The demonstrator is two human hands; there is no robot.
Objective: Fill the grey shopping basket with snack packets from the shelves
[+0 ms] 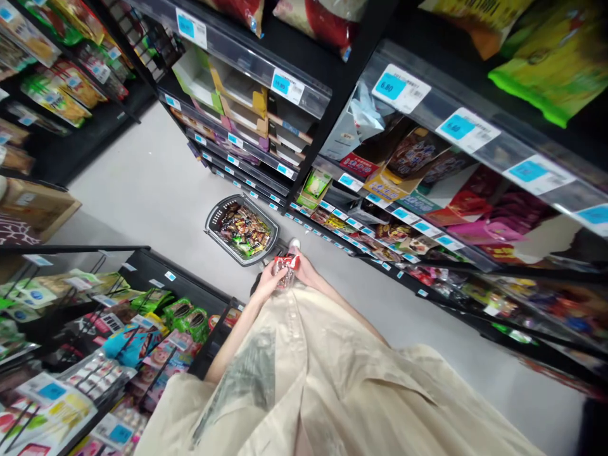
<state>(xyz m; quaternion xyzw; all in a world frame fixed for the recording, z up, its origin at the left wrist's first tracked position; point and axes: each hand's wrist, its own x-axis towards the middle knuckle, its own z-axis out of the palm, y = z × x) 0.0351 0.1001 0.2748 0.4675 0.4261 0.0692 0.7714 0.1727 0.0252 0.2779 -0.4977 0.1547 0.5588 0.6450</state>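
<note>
Close in front of my shirt, both hands hold one small red snack packet [286,263] with a clear lower part. The fingers of my left hand [270,278] are closed on its left side. My right hand [305,269] grips the upper right edge, where the red film looks creased. Whether the packet is sealed or torn, I cannot tell. Just beyond my hands, a dark grey shopping basket [213,237] stands on the floor, holding many small wrapped snacks. What is printed on the packet is too small to read.
Tall shelves [327,136] with boxed and bagged snacks run along the right, their edges lined with blue price tags. A hanging rack of packets [142,342] stands close on my left. Cardboard boxes [40,206] sit farther left. Grey floor [161,171] runs between them.
</note>
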